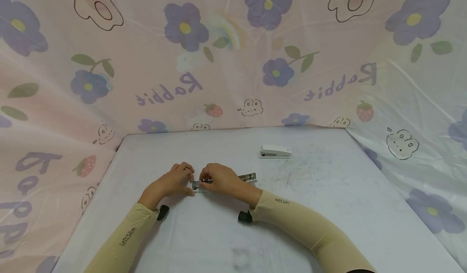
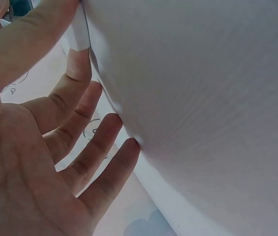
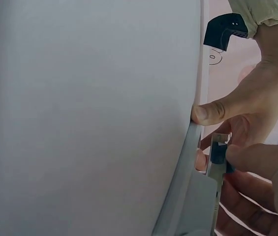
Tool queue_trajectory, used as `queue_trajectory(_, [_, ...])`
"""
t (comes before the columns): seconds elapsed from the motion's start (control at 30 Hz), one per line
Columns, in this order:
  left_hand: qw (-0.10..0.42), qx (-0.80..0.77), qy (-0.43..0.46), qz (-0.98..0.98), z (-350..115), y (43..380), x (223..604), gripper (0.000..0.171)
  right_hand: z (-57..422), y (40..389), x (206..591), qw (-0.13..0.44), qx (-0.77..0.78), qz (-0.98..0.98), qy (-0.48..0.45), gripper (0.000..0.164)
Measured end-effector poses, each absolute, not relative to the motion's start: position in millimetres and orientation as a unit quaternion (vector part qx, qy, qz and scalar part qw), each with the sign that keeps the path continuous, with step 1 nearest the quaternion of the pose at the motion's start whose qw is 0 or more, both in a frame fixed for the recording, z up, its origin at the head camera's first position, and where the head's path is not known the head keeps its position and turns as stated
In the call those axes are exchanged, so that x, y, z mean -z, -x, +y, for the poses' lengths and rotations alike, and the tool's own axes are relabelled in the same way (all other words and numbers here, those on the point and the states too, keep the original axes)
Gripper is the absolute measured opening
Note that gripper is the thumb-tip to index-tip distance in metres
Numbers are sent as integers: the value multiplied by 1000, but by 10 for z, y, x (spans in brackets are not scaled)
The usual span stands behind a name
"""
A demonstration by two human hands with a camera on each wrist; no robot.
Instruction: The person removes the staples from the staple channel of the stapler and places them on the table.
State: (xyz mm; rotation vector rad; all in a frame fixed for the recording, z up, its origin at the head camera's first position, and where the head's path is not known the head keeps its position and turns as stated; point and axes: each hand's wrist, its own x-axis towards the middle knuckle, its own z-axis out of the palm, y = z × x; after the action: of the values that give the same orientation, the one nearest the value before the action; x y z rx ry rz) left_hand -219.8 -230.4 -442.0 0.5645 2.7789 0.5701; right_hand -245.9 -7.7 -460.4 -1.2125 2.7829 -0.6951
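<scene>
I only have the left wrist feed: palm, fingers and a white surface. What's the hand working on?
Observer: In the head view, the left hand and the right hand meet over a small metal and black item on the table; I can't identify it.
Operator: Anything else nearby?
Observer: A white stapler lies farther back on the right, untouched.
Operator: Is the right hand gripping?
Observer: The right wrist view shows its thumb against a white edge and its fingers curled round a thin metal piece.
</scene>
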Motion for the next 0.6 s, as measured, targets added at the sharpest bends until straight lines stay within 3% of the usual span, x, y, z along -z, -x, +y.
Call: queue_trajectory(0.6, [127,-199,-187,954,-2313,2212,4436,34,29,2433,4595,0,253,886,389,18])
